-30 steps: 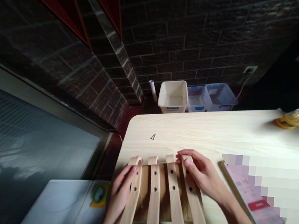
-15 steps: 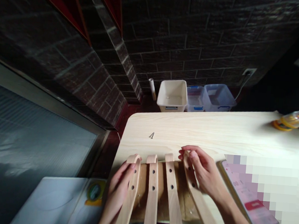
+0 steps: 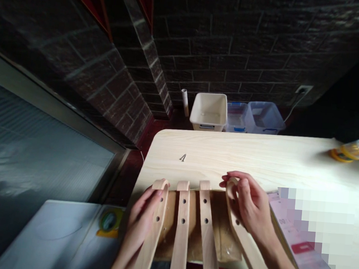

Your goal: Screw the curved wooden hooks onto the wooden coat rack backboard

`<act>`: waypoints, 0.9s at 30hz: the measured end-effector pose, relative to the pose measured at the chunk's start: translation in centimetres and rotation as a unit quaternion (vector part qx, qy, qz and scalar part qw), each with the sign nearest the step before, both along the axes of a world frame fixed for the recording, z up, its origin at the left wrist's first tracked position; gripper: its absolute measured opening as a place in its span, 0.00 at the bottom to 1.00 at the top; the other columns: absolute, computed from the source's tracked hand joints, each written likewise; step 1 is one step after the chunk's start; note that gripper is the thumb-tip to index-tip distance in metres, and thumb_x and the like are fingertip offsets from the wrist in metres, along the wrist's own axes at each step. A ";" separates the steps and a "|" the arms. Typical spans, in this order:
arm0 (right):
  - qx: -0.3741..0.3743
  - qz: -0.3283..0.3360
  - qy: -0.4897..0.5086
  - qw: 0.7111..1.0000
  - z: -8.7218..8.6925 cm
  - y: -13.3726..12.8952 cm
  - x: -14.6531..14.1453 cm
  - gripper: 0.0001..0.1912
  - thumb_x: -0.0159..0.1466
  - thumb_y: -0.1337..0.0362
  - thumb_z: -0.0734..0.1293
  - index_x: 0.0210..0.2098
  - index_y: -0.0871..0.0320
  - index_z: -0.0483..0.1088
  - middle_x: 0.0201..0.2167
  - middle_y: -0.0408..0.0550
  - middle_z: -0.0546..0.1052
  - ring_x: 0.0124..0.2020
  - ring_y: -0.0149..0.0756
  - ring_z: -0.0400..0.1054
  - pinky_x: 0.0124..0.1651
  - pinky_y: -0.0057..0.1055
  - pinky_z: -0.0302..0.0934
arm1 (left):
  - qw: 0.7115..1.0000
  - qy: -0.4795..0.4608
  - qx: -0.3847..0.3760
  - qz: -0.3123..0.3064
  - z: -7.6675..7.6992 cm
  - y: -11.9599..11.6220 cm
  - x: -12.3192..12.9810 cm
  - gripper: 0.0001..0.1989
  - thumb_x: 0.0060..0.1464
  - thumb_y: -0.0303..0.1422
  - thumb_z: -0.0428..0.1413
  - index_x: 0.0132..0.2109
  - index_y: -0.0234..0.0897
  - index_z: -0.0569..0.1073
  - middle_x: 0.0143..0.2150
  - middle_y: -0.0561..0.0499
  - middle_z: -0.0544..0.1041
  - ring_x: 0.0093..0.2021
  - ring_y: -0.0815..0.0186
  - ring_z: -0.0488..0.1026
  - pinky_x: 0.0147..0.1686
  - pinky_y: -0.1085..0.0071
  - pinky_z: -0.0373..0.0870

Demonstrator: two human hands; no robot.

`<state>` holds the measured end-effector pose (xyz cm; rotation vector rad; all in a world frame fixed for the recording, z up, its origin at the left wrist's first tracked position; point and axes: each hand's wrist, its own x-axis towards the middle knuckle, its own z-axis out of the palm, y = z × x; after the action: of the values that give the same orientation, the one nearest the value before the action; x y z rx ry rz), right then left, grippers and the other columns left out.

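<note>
Several pale wooden strips, each with a curled end and two dark holes, lie fanned side by side over a brown cardboard piece point(image 3: 217, 245). My left hand point(image 3: 145, 208) is closed around the curled end of the leftmost wooden strip point(image 3: 155, 228). My right hand point(image 3: 253, 200) grips the rightmost wooden strip point(image 3: 251, 250) near its curled end, thumb on the near side and fingertips beyond it. Between my hands, two middle strips, one wooden strip point(image 3: 182, 230) and another wooden strip point(image 3: 208, 236), rest untouched. The near ends of some strips run out of view.
A pale wood table point(image 3: 259, 153) carries a small black V-shaped piece point(image 3: 182, 157), a phone-like pink panel point(image 3: 296, 230) and a bottle point(image 3: 349, 150). Beyond its far edge stand a cream bin point(image 3: 209, 112) and a clear bin point(image 3: 264, 116). A tape measure point(image 3: 109, 220) lies at left.
My right hand has shifted right with the rightmost strip, widening its gap from the strip beside it. My left hand stays on its strip. The view has shifted slightly.
</note>
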<state>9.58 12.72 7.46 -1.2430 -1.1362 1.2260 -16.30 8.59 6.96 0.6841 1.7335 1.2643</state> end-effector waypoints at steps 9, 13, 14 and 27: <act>0.025 0.057 -0.098 0.993 0.6 -0.3 -0.6 0.19 0.72 0.49 0.62 0.51 0.55 0.73 0.44 0.53 0.81 0.43 0.40 0.78 0.42 0.32 0.72 | 1.000 -0.002 -0.008 -0.011 0.2 -0.3 -0.2 0.17 0.53 0.42 0.66 0.46 0.38 0.82 0.53 0.45 0.83 0.59 0.52 0.76 0.63 0.62 0.68; 0.030 0.063 -0.123 0.990 0.5 -0.5 -0.8 0.18 0.72 0.49 0.62 0.49 0.55 0.74 0.44 0.52 0.81 0.42 0.39 0.77 0.42 0.31 0.71 | 1.000 -0.001 -0.006 -0.016 0.2 -0.3 -0.4 0.18 0.51 0.43 0.67 0.46 0.38 0.82 0.53 0.45 0.83 0.60 0.51 0.76 0.64 0.61 0.68; 0.032 0.066 -0.132 0.989 0.5 -0.6 -0.9 0.18 0.72 0.49 0.62 0.49 0.55 0.74 0.44 0.51 0.81 0.42 0.39 0.77 0.42 0.31 0.71 | 1.000 -0.001 -0.006 -0.018 0.2 -0.3 -0.4 0.18 0.51 0.43 0.67 0.46 0.38 0.82 0.52 0.45 0.83 0.60 0.51 0.76 0.63 0.60 0.68; 0.051 0.082 -0.147 0.984 0.4 -0.3 -0.6 0.19 0.73 0.49 0.60 0.53 0.53 0.73 0.49 0.52 0.81 0.51 0.43 0.75 0.49 0.34 0.70 | 1.000 -0.017 0.009 -0.019 0.9 -0.4 0.1 0.19 0.52 0.43 0.66 0.48 0.39 0.82 0.51 0.44 0.84 0.58 0.50 0.77 0.61 0.59 0.71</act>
<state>8.97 12.42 7.86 -1.3026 -1.5239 1.1107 -16.23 8.19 7.87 0.6972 1.6764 1.2598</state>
